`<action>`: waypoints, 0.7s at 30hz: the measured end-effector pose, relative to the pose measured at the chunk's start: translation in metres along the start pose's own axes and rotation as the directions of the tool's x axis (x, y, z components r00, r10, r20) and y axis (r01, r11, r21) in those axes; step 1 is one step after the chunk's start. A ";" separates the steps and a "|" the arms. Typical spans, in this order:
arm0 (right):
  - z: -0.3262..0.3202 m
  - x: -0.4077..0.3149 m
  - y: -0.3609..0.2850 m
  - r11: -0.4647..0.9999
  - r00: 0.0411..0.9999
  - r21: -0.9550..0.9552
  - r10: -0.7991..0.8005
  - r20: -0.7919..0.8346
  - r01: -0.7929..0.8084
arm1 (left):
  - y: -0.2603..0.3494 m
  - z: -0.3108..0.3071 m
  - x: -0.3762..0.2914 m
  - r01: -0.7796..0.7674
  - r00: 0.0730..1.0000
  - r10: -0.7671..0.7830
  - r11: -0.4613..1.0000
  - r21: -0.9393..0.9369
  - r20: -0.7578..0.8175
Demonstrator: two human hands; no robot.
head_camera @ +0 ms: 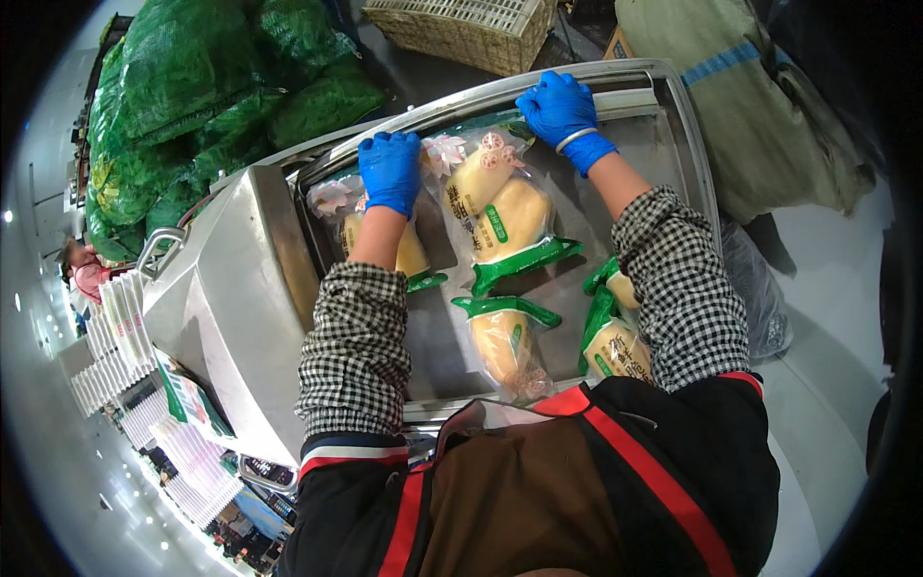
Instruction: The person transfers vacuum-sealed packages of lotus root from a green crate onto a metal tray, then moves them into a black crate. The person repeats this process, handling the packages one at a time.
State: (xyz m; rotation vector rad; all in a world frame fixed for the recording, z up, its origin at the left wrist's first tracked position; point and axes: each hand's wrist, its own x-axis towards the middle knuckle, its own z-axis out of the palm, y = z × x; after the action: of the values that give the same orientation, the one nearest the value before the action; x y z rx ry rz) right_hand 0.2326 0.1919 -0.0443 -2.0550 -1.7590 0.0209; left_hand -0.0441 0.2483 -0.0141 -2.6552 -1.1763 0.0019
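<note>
Both of my hands wear blue gloves and reach to the far side of an open metal vacuum-packing chamber (433, 346). My left hand (390, 172) is closed in a fist shape over the upper end of a clear bag of peeled lotus root (412, 252); its grip on the film is hard to tell. My right hand (559, 108), with a pale band at the wrist, lies by the far rim, near the top corner of a larger lotus root bag (508, 209). Nearer to me lie a smaller lotus root bag (501, 342) and, partly under my right sleeve, more bags (614, 350).
A steel lid or housing (231, 310) with handles stands at the left. Green mesh sacks (187, 72) are piled beyond it. A plastic crate (469, 32) stands at the far side, a cloth-like sack (750, 108) at the right. A person (85, 270) is far off left.
</note>
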 end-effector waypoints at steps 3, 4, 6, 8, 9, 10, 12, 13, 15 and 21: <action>0.007 0.006 -0.002 0.993 0.995 -0.062 0.099 0.025 -0.098 | 0.005 -0.011 0.011 0.003 0.987 -0.017 0.997 0.083 0.162; -0.008 0.007 -0.005 0.997 0.992 -0.025 0.077 0.104 -0.074 | 0.004 -0.014 0.012 0.020 0.991 -0.032 0.995 0.093 0.129; -0.010 -0.011 0.012 0.998 0.994 0.063 -0.001 -0.105 0.008 | 0.001 -0.018 0.001 0.082 0.996 -0.083 0.996 0.034 0.029; -0.027 -0.034 0.039 0.990 0.945 0.136 0.000 -0.328 0.048 | 0.002 -0.037 -0.017 0.136 0.986 -0.136 0.991 -0.009 -0.098; -0.040 -0.050 0.061 0.941 0.965 0.340 0.089 -0.248 0.000 | 0.006 -0.048 -0.025 0.150 0.976 -0.161 0.985 -0.086 -0.145; -0.049 -0.071 0.090 0.932 0.980 0.361 0.100 -0.171 -0.033 | 0.013 -0.057 -0.036 0.139 0.961 -0.176 0.974 -0.179 -0.212; -0.078 -0.116 0.121 0.908 0.989 0.391 0.134 0.066 -0.149 | 0.029 -0.067 -0.063 0.138 0.952 -0.232 0.909 -0.392 -0.202; -0.106 -0.135 0.123 0.890 0.964 0.394 0.149 0.221 -0.228 | 0.040 -0.072 -0.078 0.070 0.951 -0.196 0.891 -0.449 -0.240; -0.139 -0.172 0.143 0.840 0.895 0.428 0.140 0.423 -0.333 | 0.072 -0.083 -0.102 -0.016 0.946 -0.182 0.800 -0.600 -0.268; -0.213 -0.269 0.144 0.747 0.721 0.348 0.243 0.649 -0.566 | 0.201 -0.149 -0.139 -0.382 0.917 0.328 0.550 -0.743 -0.229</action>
State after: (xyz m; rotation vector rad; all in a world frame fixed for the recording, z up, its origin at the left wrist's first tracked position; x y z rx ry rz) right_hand 0.3765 -0.1426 0.0301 -2.0664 -1.2710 1.2514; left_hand 0.0233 -0.0158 0.0742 -3.5746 -0.6417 -0.6797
